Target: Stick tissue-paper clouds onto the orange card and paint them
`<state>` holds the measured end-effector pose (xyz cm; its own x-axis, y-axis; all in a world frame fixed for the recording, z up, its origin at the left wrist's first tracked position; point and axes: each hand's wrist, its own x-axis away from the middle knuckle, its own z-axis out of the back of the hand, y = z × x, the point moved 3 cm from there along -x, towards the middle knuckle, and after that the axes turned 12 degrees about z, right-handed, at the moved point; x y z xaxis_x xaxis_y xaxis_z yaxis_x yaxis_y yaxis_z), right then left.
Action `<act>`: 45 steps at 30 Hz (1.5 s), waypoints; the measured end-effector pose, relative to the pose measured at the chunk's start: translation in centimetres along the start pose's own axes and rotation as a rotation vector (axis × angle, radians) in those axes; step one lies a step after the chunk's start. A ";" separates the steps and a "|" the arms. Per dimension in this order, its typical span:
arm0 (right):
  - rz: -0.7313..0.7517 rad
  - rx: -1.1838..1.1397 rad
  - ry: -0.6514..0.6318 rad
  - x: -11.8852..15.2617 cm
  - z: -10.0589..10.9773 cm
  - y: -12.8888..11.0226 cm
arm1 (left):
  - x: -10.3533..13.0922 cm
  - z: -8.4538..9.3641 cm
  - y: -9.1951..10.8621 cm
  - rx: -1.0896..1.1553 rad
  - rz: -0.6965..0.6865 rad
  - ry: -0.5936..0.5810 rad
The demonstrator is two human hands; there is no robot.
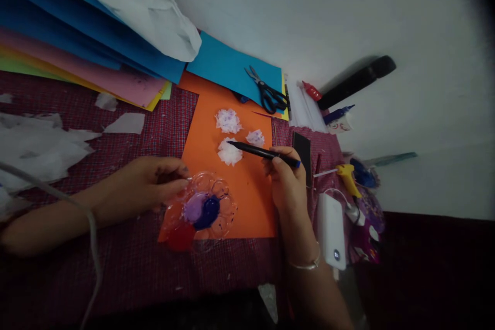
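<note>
My right hand [288,180] grips a black marker pen [255,151] with a blue end. The pen's tip is over a white tissue-paper flower [230,152] on an orange sheet [251,191]; whether it touches cannot be made out. Two more paper flowers with purple marks, a larger one [228,121] and a smaller one [256,137], lie beside it. Between the thumb and fingers of my left hand [166,183] is the rim of a clear flower-shaped paint palette [228,206]. Purple, dark blue and red paint fill some of its wells.
Black-handled scissors [266,90] rest on a blue sheet [228,64] at the back. Coloured papers [127,80] and white tissue [154,15] are stacked at the upper left, with torn tissue pieces [34,139] below. A white power bank [331,229] and yellow glue gun [348,178] sit at right.
</note>
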<state>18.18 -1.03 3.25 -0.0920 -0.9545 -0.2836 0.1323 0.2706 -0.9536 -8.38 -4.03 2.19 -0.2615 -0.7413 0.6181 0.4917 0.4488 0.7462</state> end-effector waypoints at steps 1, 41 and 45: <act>0.004 0.007 -0.008 0.0 -0.1 0.1 | 0.0 0.0 0.0 -0.009 0.003 -0.009; 0.156 -0.003 -0.040 0.6 1.4 -2.9 | -0.3 0.1 -0.3 -0.017 0.015 -0.062; 0.140 -0.017 -0.065 1.2 0.7 -3.1 | -0.4 0.0 -0.4 0.003 0.008 -0.059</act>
<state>18.34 -3.15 5.95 -0.0093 -0.9131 -0.4076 0.1226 0.4035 -0.9067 -8.43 -3.88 1.64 -0.3059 -0.7069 0.6377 0.4914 0.4565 0.7417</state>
